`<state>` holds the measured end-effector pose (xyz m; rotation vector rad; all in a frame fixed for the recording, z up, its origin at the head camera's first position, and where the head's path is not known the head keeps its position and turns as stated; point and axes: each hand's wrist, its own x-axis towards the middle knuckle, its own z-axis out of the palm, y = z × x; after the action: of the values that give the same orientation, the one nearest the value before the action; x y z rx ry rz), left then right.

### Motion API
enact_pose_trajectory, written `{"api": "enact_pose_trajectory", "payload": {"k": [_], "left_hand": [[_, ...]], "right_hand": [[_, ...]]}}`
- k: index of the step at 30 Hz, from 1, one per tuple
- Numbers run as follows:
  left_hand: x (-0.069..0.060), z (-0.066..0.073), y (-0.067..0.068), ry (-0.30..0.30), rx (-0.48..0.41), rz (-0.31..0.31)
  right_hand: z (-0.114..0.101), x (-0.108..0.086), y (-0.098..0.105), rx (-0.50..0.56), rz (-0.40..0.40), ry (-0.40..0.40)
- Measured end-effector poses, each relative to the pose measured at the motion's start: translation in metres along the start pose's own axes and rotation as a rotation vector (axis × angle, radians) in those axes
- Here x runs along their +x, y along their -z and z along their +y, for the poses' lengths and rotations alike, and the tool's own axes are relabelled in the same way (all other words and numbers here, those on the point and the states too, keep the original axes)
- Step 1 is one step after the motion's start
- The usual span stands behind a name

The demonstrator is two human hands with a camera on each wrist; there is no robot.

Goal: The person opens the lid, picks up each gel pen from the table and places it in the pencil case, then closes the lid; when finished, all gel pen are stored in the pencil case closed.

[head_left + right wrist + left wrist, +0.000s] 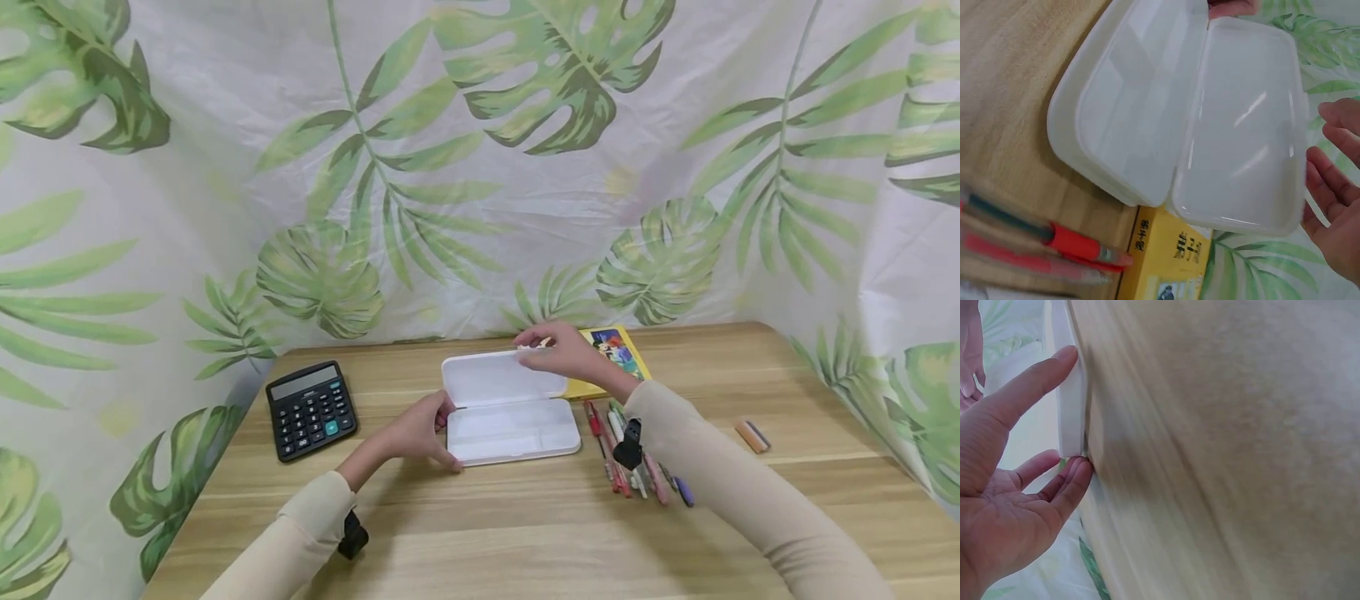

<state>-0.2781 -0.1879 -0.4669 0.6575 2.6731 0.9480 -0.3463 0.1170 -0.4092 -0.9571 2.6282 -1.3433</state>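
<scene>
A white pencil case (513,430) lies opened on the table, its lid (502,378) tilted back and its tray bare inside. My left hand (420,429) grips the case's left end, thumb at the front side and fingers round the back corner. At the lid's upper right edge is my right hand (558,350). In the right wrist view, its loosely bent fingers (1329,187) reach behind the lid's edge, and the thumb stays apart from it. Whether those fingertips touch the lid is hidden.
A black calculator (311,410) lies to the left. Several pens (598,429) lie right of the case, partly under my right forearm. Behind them is a yellow box or book (636,354) with a colourful picture. An eraser (752,436) lies farther right. A leaf-patterned cloth (450,208) hangs behind the table.
</scene>
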Motion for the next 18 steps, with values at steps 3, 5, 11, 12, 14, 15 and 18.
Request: {"api": "enact_pose_trajectory", "payload": {"k": [3, 5, 11, 12, 14, 15, 18], "left_hand": [[0.002, 0.001, 0.002, -0.001, 0.021, -0.019], [0.004, 0.002, 0.004, 0.002, 0.032, -0.030], [0.007, 0.008, 0.006, 0.024, 0.061, -0.043], [0.007, 0.009, 0.006, 0.024, 0.065, -0.042], [0.006, 0.011, 0.007, 0.023, 0.072, -0.042], [0.006, 0.011, 0.007, 0.024, 0.076, -0.042], [0.006, 0.011, 0.006, 0.023, 0.079, -0.042]], "right_hand": [[-0.006, -0.013, 0.011, -0.025, 0.007, 0.015], [-0.009, -0.022, 0.018, -0.054, 0.016, 0.016], [-0.006, -0.057, 0.037, -0.169, 0.057, 0.044], [-0.003, -0.064, 0.040, -0.183, 0.058, 0.046], [0.004, -0.076, 0.045, -0.202, 0.054, 0.040], [0.008, -0.082, 0.047, -0.212, 0.052, 0.033], [0.020, -0.102, 0.055, -0.235, 0.030, -0.006]]}}
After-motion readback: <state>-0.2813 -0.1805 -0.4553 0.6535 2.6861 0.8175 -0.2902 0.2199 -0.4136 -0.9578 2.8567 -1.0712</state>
